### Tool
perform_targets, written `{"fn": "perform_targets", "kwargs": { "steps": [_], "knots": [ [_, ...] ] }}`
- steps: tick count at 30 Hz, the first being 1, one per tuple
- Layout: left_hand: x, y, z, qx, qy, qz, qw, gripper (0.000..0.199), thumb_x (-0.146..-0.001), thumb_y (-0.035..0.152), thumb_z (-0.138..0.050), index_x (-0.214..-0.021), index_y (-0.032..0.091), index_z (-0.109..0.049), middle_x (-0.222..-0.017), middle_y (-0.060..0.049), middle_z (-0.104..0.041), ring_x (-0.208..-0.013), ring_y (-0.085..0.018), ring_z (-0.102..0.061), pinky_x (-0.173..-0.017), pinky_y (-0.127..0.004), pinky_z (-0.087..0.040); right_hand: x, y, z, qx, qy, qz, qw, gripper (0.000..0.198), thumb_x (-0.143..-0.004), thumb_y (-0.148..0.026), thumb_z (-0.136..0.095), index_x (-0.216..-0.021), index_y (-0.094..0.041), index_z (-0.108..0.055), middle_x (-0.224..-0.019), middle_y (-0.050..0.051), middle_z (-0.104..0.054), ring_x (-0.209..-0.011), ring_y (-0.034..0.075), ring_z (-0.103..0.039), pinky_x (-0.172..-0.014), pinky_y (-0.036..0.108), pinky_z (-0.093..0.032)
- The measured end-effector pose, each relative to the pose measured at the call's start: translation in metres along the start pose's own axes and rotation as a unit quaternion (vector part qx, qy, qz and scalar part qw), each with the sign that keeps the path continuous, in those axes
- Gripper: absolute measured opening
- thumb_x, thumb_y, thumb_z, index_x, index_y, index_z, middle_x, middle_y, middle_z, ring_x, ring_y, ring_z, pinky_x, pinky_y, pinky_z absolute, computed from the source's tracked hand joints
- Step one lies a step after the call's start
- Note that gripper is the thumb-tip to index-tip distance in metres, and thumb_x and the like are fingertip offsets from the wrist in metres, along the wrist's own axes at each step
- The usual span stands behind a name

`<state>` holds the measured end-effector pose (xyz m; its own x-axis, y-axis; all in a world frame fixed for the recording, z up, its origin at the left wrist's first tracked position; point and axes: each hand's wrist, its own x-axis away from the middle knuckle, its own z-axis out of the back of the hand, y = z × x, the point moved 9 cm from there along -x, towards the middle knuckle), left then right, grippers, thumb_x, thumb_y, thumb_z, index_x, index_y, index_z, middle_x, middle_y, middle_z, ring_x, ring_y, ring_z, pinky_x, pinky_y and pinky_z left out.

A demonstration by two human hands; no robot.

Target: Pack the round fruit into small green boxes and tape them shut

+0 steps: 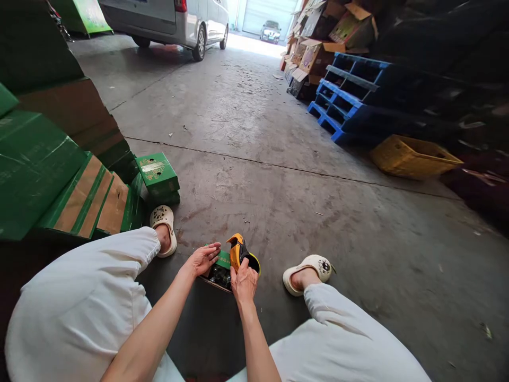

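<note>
Between my feet on the floor lies a small box (217, 285), with dark, shiny contents and a piece of green printed material (224, 259) at its far side. My right hand (244, 281) is closed around an orange and black tape dispenser (237, 252), held at the box's right end. A roll with a yellow-green edge sits in the dispenser, partly behind my fingers. My left hand (204, 260) is at the box's left end, fingers stretched out and nothing gripped. Whether its fingertips touch the green piece I cannot tell.
Green cartons (35, 159) are stacked at my left, with a smaller green box (159, 172) beside them. Blue pallets (342, 95), a yellow crate (413, 156) and piled cardboard boxes (312, 55) stand at the right. A van (183, 24) is parked at the far left.
</note>
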<state>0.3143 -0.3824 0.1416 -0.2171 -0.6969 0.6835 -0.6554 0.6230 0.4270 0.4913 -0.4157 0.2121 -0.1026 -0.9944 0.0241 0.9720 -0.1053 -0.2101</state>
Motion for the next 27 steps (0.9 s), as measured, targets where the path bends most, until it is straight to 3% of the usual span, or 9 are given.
{"fn": "perform_targets", "kwargs": {
  "steps": [6, 11, 14, 16, 18, 20, 23, 27],
  "knots": [
    [-0.004, -0.001, 0.003, -0.028, 0.007, -0.014, 0.999, 0.049, -0.077, -0.005, -0.068, -0.118, 0.022, -0.071, -0.133, -0.008, -0.071, -0.117, -0.016, -0.071, -0.107, -0.03, -0.051, -0.001, 0.001, -0.004, -0.008, -0.012, -0.011, 1.0, 0.027, -0.099, -0.028, -0.064, -0.118, -0.015, -0.051, -0.091, 0.012, -0.075, -0.096, 0.027, -0.073, -0.098, 0.037, -0.041],
    [-0.005, 0.008, 0.004, -0.086, 0.017, -0.031, 0.996, 0.048, -0.08, 0.007, -0.075, -0.125, 0.022, -0.066, -0.14, -0.012, -0.068, -0.123, -0.021, -0.069, -0.109, -0.036, -0.05, -0.002, 0.0, -0.004, -0.005, -0.012, -0.013, 1.0, 0.029, -0.098, -0.029, -0.065, -0.119, -0.014, -0.051, -0.092, 0.013, -0.075, -0.097, 0.028, -0.073, -0.097, 0.036, -0.042],
    [0.001, 0.019, -0.002, -0.155, -0.005, -0.04, 0.987, 0.052, -0.072, 0.014, -0.087, -0.121, 0.021, -0.071, -0.133, -0.013, -0.072, -0.13, -0.027, -0.064, -0.113, -0.038, -0.046, -0.002, 0.0, -0.003, -0.002, -0.013, -0.014, 1.0, 0.028, -0.099, -0.03, -0.065, -0.118, -0.015, -0.051, -0.092, 0.013, -0.074, -0.098, 0.029, -0.072, -0.095, 0.036, -0.042],
    [0.009, 0.017, -0.015, -0.296, -0.072, -0.041, 0.952, 0.067, -0.055, 0.013, -0.097, -0.118, 0.021, -0.074, -0.131, -0.012, -0.073, -0.139, -0.034, -0.057, -0.119, -0.042, -0.041, -0.002, -0.001, -0.002, -0.001, -0.011, -0.011, 1.0, 0.027, -0.099, -0.03, -0.065, -0.117, -0.015, -0.05, -0.092, 0.012, -0.074, -0.098, 0.028, -0.072, -0.095, 0.036, -0.042],
    [0.019, 0.007, -0.026, -0.461, -0.131, -0.058, 0.876, 0.085, -0.032, 0.009, -0.102, -0.112, 0.023, -0.076, -0.14, -0.013, -0.069, -0.151, -0.043, -0.041, -0.127, -0.051, -0.027, -0.002, -0.002, -0.002, -0.001, -0.011, -0.006, 1.0, 0.026, -0.099, -0.03, -0.064, -0.116, -0.016, -0.05, -0.091, 0.012, -0.074, -0.098, 0.028, -0.072, -0.095, 0.036, -0.042],
    [0.027, -0.001, -0.031, -0.555, -0.145, -0.097, 0.813, 0.089, -0.018, 0.005, -0.1, -0.1, 0.026, -0.076, -0.154, -0.014, -0.057, -0.16, -0.047, -0.021, -0.13, -0.06, -0.007, -0.002, -0.003, -0.001, 0.0, -0.014, -0.007, 1.0, 0.027, -0.099, -0.03, -0.065, -0.116, -0.015, -0.05, -0.091, 0.012, -0.074, -0.098, 0.028, -0.072, -0.094, 0.036, -0.042],
    [0.033, -0.009, -0.034, -0.596, -0.149, -0.146, 0.775, 0.071, -0.024, 0.005, -0.099, -0.086, 0.026, -0.071, -0.164, -0.014, -0.045, -0.163, -0.045, -0.01, -0.126, -0.065, 0.009, -0.003, -0.002, -0.001, 0.002, -0.021, -0.013, 1.0, 0.028, -0.099, -0.031, -0.066, -0.117, -0.016, -0.05, -0.093, 0.012, -0.075, -0.099, 0.028, -0.073, -0.094, 0.035, -0.042],
    [0.029, -0.009, -0.036, -0.628, -0.148, -0.157, 0.748, 0.065, -0.032, 0.009, -0.1, -0.087, 0.027, -0.071, -0.162, -0.012, -0.05, -0.162, -0.042, -0.019, -0.124, -0.066, 0.015, -0.008, 0.0, -0.003, 0.001, -0.047, -0.019, 0.999, 0.028, -0.099, -0.032, -0.067, -0.115, -0.016, -0.051, -0.095, 0.012, -0.076, -0.1, 0.028, -0.074, -0.092, 0.034, -0.042]
  ]
}}
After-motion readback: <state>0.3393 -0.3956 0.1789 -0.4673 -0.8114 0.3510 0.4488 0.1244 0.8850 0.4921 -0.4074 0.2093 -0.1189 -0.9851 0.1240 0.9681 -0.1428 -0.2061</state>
